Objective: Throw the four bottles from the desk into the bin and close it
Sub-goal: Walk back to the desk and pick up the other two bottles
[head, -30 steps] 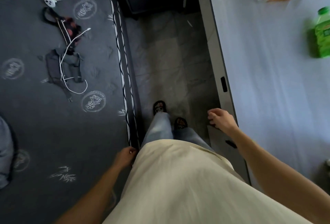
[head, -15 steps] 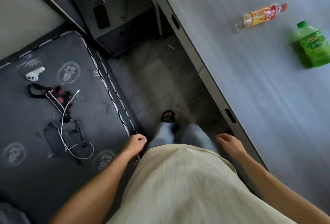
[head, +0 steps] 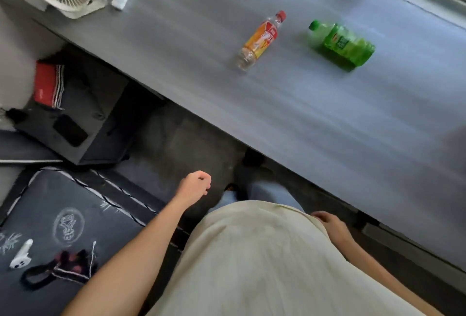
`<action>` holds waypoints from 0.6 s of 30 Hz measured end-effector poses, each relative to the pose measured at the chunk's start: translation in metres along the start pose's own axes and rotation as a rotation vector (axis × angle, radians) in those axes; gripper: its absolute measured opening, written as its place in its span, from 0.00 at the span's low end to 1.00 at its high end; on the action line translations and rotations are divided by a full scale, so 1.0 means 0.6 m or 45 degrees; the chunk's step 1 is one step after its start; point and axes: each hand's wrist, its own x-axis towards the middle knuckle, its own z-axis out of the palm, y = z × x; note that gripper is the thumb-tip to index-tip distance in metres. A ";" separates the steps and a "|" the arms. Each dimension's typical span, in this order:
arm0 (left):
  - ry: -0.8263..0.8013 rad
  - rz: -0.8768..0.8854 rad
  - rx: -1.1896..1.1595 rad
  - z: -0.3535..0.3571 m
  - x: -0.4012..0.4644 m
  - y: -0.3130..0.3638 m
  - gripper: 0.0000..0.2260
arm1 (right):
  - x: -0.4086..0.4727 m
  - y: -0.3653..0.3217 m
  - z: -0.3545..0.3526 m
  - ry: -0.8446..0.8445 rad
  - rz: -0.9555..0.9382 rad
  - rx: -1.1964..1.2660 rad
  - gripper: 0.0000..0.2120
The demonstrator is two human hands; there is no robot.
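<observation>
— Where were the bottles when we looked down?

— Two lay on their sides on the grey surface (head: 315,119): the orange-labelled bottle (head: 259,39) and, just beside it, the green bottle (head: 344,43).

— And our hands?

— The left hand (head: 195,185) was loosely curled, holding nothing, over the floor. The right hand (head: 329,222) hung empty by our hip (fingers partly hidden, so we could not tell their curl).

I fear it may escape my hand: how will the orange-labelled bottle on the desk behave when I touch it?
The orange-labelled bottle lies on its side on the smooth desk, so a nudge probably rolls it. Its clear end looks empty, so it is likely light.
</observation>
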 end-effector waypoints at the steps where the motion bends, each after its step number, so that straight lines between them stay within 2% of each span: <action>1: 0.000 -0.010 0.040 -0.007 0.002 0.002 0.08 | 0.006 -0.015 -0.004 0.001 -0.011 0.021 0.11; 7: -0.006 -0.068 0.344 -0.049 0.025 0.021 0.07 | 0.057 -0.143 -0.068 0.035 -0.169 0.046 0.11; 10: 0.031 -0.071 0.314 -0.066 0.032 0.055 0.07 | 0.065 -0.205 -0.111 0.085 -0.281 0.147 0.10; 13: 0.056 0.053 0.266 -0.082 0.056 0.131 0.05 | 0.075 -0.270 -0.161 0.194 -0.375 0.236 0.10; 18: 0.115 0.361 0.244 -0.102 0.124 0.329 0.07 | 0.102 -0.386 -0.258 0.492 -0.522 0.278 0.12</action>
